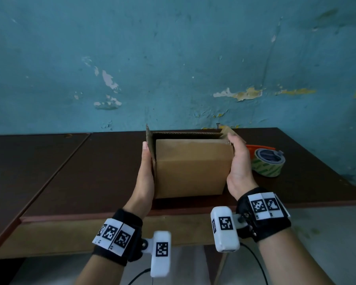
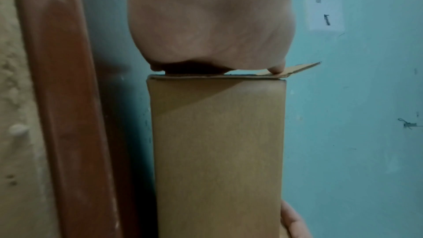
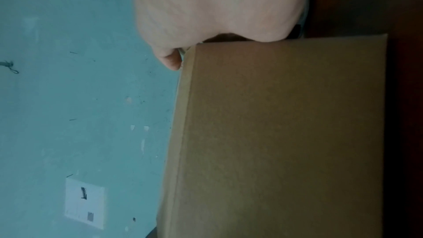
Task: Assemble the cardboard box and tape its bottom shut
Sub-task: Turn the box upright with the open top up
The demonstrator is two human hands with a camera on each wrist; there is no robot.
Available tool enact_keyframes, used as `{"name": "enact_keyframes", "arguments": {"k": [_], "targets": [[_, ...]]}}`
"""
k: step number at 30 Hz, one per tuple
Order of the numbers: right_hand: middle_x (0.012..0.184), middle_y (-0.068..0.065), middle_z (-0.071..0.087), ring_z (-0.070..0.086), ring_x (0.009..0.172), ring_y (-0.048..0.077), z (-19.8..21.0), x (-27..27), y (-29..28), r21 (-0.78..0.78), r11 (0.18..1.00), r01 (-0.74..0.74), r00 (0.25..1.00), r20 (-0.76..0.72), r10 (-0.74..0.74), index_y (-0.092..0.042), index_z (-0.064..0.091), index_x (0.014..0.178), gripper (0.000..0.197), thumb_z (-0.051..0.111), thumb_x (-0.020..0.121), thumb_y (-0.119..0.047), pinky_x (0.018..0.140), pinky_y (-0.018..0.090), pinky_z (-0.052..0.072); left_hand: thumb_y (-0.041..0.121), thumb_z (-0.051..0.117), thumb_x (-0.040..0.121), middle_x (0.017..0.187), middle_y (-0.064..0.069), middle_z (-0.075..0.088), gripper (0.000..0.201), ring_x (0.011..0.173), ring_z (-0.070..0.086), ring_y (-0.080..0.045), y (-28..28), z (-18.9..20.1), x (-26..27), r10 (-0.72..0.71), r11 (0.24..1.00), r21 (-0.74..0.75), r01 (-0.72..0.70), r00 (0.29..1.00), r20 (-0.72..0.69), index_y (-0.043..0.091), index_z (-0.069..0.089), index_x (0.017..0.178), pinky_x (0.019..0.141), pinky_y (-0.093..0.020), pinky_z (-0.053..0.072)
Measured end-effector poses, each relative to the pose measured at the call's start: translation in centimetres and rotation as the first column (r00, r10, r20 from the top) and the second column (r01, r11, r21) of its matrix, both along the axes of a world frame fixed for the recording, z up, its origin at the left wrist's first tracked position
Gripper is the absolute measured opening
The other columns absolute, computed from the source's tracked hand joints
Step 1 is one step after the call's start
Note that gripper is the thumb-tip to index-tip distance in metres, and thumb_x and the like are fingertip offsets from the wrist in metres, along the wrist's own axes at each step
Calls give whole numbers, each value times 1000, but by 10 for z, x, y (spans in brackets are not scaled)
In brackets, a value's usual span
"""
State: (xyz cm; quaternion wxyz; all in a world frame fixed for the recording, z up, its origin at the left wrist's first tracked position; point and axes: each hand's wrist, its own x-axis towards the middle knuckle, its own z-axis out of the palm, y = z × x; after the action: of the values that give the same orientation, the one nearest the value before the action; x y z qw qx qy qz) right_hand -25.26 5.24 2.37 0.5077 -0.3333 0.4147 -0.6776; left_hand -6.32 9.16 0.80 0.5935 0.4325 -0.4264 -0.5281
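Box [image 1: 190, 168] near table [image 1: 90, 171] edge; L hand [image 1: 146, 171], R hand [image 1: 239, 163] flat-fingered against its sides.

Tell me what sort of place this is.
Probably a plain back room used as a packing spot. A dark wooden table stands against a teal wall with peeling paint; on it are a cardboard box and a tape roll.

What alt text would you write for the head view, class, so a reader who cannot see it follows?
Two hands, left hand and right hand, hold the sides of an open cardboard box on a dark table. A tape dispenser sits right of it.
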Motion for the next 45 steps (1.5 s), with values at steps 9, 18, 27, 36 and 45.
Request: {"name": "enact_keyframes", "arguments": {"k": [9,18,27,36,45], "targets": [[128,11,71,61,126,33,0,1,2,-62,998,15,1000,8,-14,-16,67,132,72,64,74,-58,116,55,37,69,21,103,115,1,80,70,113,73,-19,-5,1,1,29,999,36,-28,999,-28,27,70,130,103,-51,55],[105,7,72,69,101,26,7,-5,5,-172,982,84,996,33,-79,-12,66,116,50,56,90,-53,94,41,49,75,20,100,129,-10,73,79,125,66,-27,-13,-1,12,149,987,-36,-157,977,-154,20,65,134,106,-43,49],[97,3,73,70,86,14,7,-7,5,-154,987,36,999,35,-31,-4,60,133,55,38,105,-46,77,30,52,80,24,93,120,-9,75,82,117,69,-27,-12,1,8,106,988,-92,-125,976,-191,21,66,131,103,-46,51],[97,7,75,70,89,20,8,-9,3,-136,990,-31,999,28,35,-3,64,122,58,37,104,-51,78,32,53,84,29,83,113,-8,76,89,112,70,-28,-16,3,14,101,987,-105,-119,982,-161,18,69,128,97,-42,54],[89,4,75,70,78,16,8,-17,1,-147,989,-17,1000,13,19,-13,66,105,47,37,105,-49,71,30,53,82,36,89,116,-14,75,90,111,71,-29,-14,2,9,74,986,-140,-92,989,-127,9,66,133,98,-43,55]]}}
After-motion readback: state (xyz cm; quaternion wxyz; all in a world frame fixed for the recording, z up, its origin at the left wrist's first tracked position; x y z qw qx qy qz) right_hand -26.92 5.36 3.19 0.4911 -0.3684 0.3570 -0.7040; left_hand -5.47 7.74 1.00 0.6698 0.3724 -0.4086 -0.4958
